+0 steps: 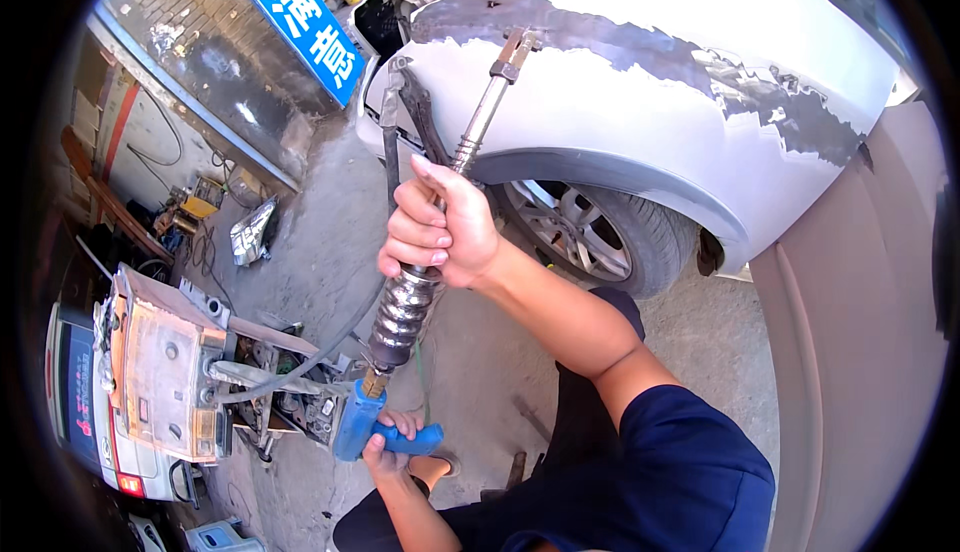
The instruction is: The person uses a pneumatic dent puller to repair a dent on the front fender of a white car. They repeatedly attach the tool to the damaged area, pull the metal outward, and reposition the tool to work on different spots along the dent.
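My right hand (440, 222) is wrapped round a long chrome puller tool (483, 107), which slants up toward a white fender (590, 112) with ragged grey bare patches. Its bolted tip (515, 52) overlaps the upper patch; contact is unclear. Below that hand sit a ribbed chrome sliding weight (400, 322) and a brass fitting joined to a blue pistol-grip body (355, 422). My left hand (390, 442) grips this blue handle low in the view. A thick grey cable (300, 372) runs behind the tool, and a clamp (394, 102) hangs at the fender's front edge.
A machine cart (165, 372) stands left, before another vehicle (75, 382). The car's wheel (640, 252) is beneath the fender; an open grey door panel (840, 332) is at right. Behind are a blue sign (290, 22), a wall, hoses and loose gear on the concrete floor (300, 232).
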`<act>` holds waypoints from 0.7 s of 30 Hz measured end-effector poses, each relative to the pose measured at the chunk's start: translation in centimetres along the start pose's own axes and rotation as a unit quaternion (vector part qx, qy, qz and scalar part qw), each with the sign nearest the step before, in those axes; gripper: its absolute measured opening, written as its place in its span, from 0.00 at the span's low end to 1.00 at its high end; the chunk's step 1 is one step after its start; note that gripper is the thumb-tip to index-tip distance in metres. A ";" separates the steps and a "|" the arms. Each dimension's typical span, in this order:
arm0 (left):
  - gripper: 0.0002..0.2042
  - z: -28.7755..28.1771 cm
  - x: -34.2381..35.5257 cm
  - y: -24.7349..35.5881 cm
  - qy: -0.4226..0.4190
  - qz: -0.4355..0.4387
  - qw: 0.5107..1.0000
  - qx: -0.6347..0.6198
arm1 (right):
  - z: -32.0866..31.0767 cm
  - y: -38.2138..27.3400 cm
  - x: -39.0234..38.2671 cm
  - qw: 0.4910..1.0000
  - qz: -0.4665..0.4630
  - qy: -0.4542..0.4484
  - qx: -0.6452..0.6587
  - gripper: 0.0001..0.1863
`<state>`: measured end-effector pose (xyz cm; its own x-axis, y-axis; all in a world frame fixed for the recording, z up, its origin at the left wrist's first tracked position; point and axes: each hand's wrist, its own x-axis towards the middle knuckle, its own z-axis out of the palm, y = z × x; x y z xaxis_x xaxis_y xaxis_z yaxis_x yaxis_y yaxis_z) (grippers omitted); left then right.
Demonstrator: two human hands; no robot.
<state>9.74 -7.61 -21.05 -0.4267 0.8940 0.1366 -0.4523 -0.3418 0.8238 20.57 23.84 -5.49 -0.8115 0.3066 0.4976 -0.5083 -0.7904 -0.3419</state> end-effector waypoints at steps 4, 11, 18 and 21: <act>0.18 1.9 2.2 1.5 -0.002 0.006 0.998 0.062 | -0.8 -2.1 0.6 0.999 -0.037 0.007 0.034 0.30; 0.19 2.9 3.9 1.7 0.025 0.015 0.995 0.099 | -3.1 -3.7 0.4 0.995 -0.068 -0.003 0.071 0.29; 0.19 4.6 3.3 2.4 0.023 0.033 0.980 0.196 | -4.7 -3.6 -0.1 0.987 -0.073 -0.110 0.089 0.24; 0.19 5.2 3.2 2.7 0.028 0.052 0.969 0.240 | -5.0 -3.6 0.1 0.976 -0.087 -0.176 0.089 0.22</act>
<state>11.25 -4.17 -15.48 -0.4986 0.8402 0.2132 0.0066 -0.2423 0.9702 20.83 29.35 -8.17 -0.5513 0.2682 0.7901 -0.5461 -0.8319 -0.0987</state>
